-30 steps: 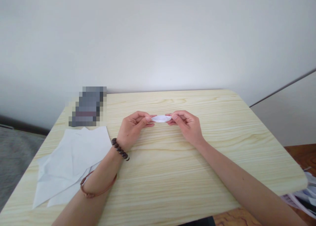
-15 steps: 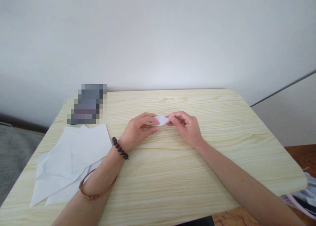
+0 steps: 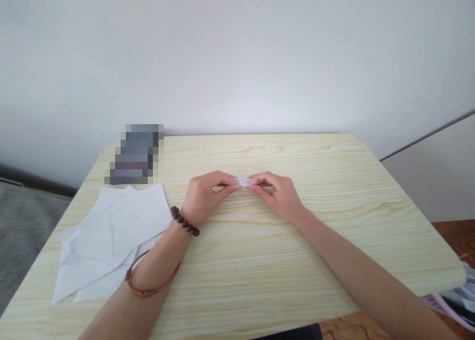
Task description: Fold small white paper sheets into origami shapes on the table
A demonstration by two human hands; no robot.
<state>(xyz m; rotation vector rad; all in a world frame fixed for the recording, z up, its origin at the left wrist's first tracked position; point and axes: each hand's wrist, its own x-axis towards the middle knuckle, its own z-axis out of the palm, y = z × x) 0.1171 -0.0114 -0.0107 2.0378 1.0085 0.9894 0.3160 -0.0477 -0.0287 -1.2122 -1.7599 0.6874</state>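
A small folded piece of white paper [image 3: 244, 182] is held just above the middle of the table. My left hand [image 3: 210, 194] pinches its left end between thumb and fingers. At the other end, my right hand [image 3: 278, 194] grips it the same way. Only a short middle stretch of the paper shows between the fingertips; both ends are covered. A dark bead bracelet [image 3: 185, 222] and a brown cord bracelet [image 3: 147, 293] circle my left wrist and forearm.
Several creased sheets of white paper [image 3: 111, 231] overlap at the table's left. Behind them lies a dark, pixelated flat object [image 3: 133, 154]. The light wood table [image 3: 334, 181] meets a white wall [image 3: 260, 58]. A black edge [image 3: 293, 332] shows at the bottom.
The left thumb and fingers have closed on the paper's left end. Less of the paper shows between the hands, and it looks flatter. The view has shifted slightly.
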